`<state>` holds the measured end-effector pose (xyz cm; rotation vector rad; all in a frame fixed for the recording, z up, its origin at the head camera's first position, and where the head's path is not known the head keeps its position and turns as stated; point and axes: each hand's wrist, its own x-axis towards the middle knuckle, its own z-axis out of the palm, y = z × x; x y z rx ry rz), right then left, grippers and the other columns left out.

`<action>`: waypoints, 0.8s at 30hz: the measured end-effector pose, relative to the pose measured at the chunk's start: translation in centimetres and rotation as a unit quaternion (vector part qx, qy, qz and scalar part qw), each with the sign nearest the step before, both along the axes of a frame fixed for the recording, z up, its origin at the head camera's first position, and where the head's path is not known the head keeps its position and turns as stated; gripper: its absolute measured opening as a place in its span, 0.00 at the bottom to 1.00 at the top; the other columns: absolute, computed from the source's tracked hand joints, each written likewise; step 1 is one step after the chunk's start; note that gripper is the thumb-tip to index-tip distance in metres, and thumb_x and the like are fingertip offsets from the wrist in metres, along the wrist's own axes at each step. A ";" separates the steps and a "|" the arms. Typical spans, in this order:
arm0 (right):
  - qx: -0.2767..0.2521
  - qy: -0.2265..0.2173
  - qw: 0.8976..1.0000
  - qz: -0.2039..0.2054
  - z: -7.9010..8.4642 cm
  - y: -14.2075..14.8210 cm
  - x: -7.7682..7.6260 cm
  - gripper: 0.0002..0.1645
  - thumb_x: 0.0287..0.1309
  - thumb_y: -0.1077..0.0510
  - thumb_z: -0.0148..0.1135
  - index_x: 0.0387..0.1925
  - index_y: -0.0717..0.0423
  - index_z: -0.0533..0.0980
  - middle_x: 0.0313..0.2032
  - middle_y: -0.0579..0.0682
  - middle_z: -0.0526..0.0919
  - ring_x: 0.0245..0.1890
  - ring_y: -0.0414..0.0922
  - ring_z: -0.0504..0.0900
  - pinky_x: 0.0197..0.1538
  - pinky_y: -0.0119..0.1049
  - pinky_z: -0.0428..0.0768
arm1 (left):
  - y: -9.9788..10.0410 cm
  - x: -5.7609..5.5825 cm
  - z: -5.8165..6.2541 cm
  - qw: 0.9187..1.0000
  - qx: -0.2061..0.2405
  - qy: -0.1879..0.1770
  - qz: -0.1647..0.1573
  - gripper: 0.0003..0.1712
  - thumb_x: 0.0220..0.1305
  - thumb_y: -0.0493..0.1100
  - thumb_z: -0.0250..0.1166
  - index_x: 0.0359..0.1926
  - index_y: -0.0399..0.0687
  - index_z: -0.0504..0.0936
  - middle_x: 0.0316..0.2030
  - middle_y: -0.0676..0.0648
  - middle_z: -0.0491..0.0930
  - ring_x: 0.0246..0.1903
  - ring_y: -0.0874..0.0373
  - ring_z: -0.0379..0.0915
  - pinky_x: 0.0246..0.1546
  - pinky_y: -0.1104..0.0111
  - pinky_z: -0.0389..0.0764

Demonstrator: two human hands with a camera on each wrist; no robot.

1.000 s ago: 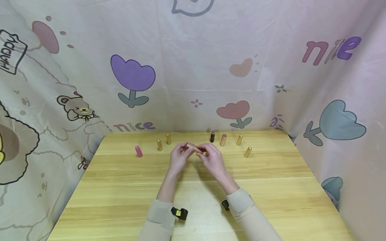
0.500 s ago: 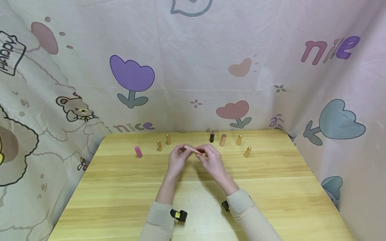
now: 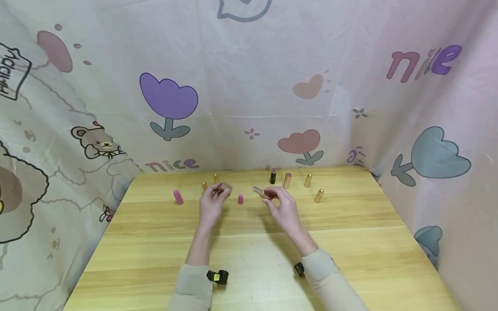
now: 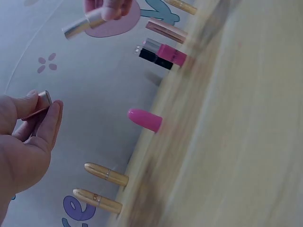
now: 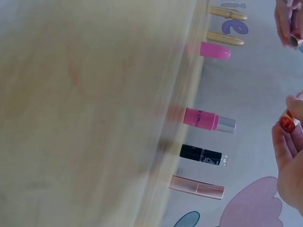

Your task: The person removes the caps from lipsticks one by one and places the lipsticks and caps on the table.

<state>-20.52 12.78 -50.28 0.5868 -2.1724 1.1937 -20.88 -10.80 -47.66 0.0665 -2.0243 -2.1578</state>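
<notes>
My left hand (image 3: 211, 204) pinches a rose-gold lipstick cap (image 4: 40, 105) between thumb and fingers; in the right wrist view its hollow end shows. My right hand (image 3: 285, 209) holds the uncapped lipstick tube (image 3: 258, 190), its metallic end pointing left. A round red end of this tube (image 5: 286, 123) is visible from the right wrist. Both pieces are held above the table, apart from each other. Between the hands, farther down on the wood, stands a small pink cap (image 3: 241, 199). A pink tube with a silver top (image 5: 208, 120) stands near it, not visible in the head view.
Upright on the wooden table (image 3: 249, 268) are another pink piece (image 3: 177, 197), gold lipsticks (image 3: 319, 195) on both sides, a black tube (image 3: 273, 176) and a rose-gold lipstick (image 3: 287, 180). A printed curtain (image 3: 241, 73) hangs behind the table.
The hands held one closed lipstick together; now they are apart, the cap in the left hand and the tube in the right. The pink cap between them has come into view.
</notes>
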 end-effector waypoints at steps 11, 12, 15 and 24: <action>-0.080 -0.078 0.994 -0.001 -0.8 0.7 0.2 0.26 0.53 0.74 0.74 0.55 0.69 0.79 0.48 0.61 0.83 0.46 0.57 0.88 0.53 0.34 0.87 | 0.3 0.4 -1.4 0.995 -0.095 0.026 -0.025 0.21 0.64 0.28 0.70 0.59 0.32 0.81 0.55 0.33 0.82 0.57 0.40 0.80 0.56 0.70 0.84; -0.082 -0.093 0.992 -0.004 -0.9 0.8 0.2 0.25 0.53 0.74 0.74 0.54 0.68 0.79 0.48 0.61 0.83 0.46 0.57 0.88 0.53 0.33 0.87 | 0.3 0.4 -1.6 0.993 -0.107 0.029 -0.027 0.21 0.64 0.28 0.70 0.59 0.32 0.81 0.55 0.33 0.83 0.56 0.40 0.81 0.56 0.68 0.84; -0.087 -0.134 0.987 -0.012 -1.1 1.0 0.2 0.23 0.54 0.73 0.74 0.51 0.68 0.79 0.48 0.61 0.83 0.47 0.58 0.88 0.53 0.34 0.87 | 0.3 0.4 -2.1 0.988 -0.147 0.034 -0.036 0.21 0.65 0.28 0.70 0.59 0.33 0.81 0.54 0.34 0.83 0.55 0.40 0.81 0.56 0.65 0.85; -0.064 -0.233 0.970 -0.018 -1.2 1.6 0.1 0.19 0.51 0.74 0.75 0.45 0.66 0.80 0.43 0.60 0.87 0.45 0.56 0.88 0.52 0.40 0.89 | 0.4 0.1 -3.3 0.968 -0.236 0.029 -0.076 0.18 0.64 0.27 0.70 0.55 0.33 0.82 0.49 0.36 0.85 0.51 0.43 0.83 0.54 0.62 0.87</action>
